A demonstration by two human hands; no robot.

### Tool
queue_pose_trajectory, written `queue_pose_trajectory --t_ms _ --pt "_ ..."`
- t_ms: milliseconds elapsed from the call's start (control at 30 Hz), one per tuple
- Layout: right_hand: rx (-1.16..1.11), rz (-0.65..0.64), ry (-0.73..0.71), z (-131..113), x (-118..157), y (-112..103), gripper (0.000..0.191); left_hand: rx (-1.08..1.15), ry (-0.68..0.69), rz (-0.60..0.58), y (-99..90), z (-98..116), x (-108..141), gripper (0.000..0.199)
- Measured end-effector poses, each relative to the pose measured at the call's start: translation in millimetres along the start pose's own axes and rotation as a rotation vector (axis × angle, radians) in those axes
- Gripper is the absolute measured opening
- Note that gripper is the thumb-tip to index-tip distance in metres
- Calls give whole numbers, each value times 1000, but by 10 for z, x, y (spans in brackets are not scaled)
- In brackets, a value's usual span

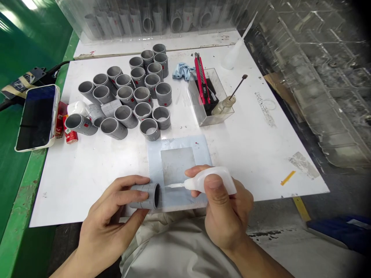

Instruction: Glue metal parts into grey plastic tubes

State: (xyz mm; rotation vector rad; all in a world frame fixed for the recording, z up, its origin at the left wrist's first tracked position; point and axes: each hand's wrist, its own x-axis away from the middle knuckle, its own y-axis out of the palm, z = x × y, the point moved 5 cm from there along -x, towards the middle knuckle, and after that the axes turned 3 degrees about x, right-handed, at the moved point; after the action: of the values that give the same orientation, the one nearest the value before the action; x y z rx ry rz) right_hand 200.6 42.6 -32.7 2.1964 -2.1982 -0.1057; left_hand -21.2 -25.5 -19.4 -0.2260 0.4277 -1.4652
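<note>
Near the table's front edge my left hand [113,216] is closed around a grey cylinder [148,194], which lies sideways with its open end facing right. My right hand [224,208] grips a small white squeeze bottle [213,180]. The bottle's thin nozzle points left, a short gap away from the cylinder's opening. Under and behind them lies a light blue cloth [203,148] with a thin grey rectangular plate [178,162] on it.
Several grey cylinders [142,96] stand behind to the left, a few tipped over. A clear box [199,117] holds a red cutter [199,77] and a small glass bottle [224,106]. A phone [37,117] sits at the left edge. Another squeeze bottle [232,56] stands at the back right.
</note>
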Motion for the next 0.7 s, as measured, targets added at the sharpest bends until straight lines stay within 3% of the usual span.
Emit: queue_pose_trajectory --t_ms 700 --pt "-98 54 -10 4 3 -5 27 17 -1 2 4 9 0 43"
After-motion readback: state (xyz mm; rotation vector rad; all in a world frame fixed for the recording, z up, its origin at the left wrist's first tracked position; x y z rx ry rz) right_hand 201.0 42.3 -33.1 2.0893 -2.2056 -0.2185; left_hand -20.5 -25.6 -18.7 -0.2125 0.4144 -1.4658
